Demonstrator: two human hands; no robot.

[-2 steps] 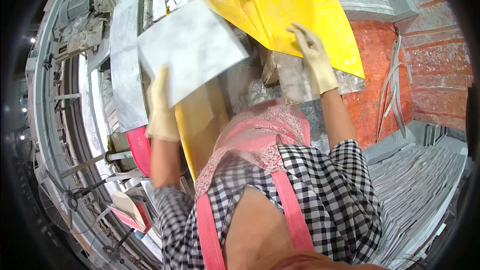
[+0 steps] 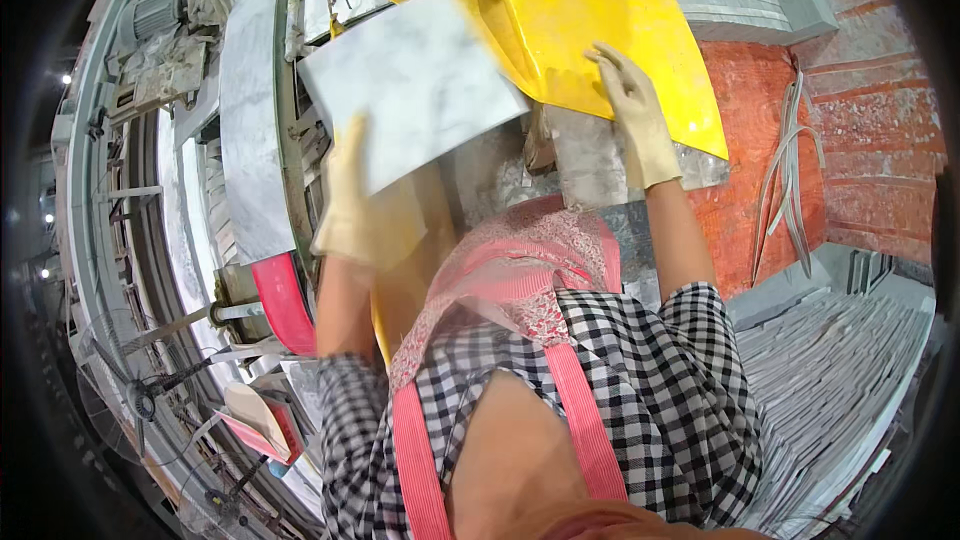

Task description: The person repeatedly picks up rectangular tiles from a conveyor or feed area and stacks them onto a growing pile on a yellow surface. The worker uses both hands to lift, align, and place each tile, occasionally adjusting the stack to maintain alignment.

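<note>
My gloved left hand (image 2: 345, 202), blurred by motion, grips a pale grey-veined, marble-like square tile (image 2: 415, 80) by its near left edge. Its thumb lies on the upper face; the fingers underneath are hidden. The tile hangs tilted in front of me, and its right corner reaches the edge of a glossy yellow sheet (image 2: 610, 25). Over that sheet's near edge is my gloved right hand (image 2: 638, 125), with nothing in it and its fingers stretched out, slightly bent. Below the sheet shows a grey, worn block-like surface (image 2: 590, 155).
On the left runs a long grey slab (image 2: 255, 130) beside a machine frame with a motor (image 2: 155, 15) and a fan (image 2: 143, 400). A crate (image 2: 830, 390) packed with thin grey tiles stands at the lower right. Pale straps (image 2: 785, 170) hang over an orange-red sheet (image 2: 740, 200).
My left hand has carried the tile to the right and slightly away from the slab. My right hand has shifted a little to the right, still empty.
</note>
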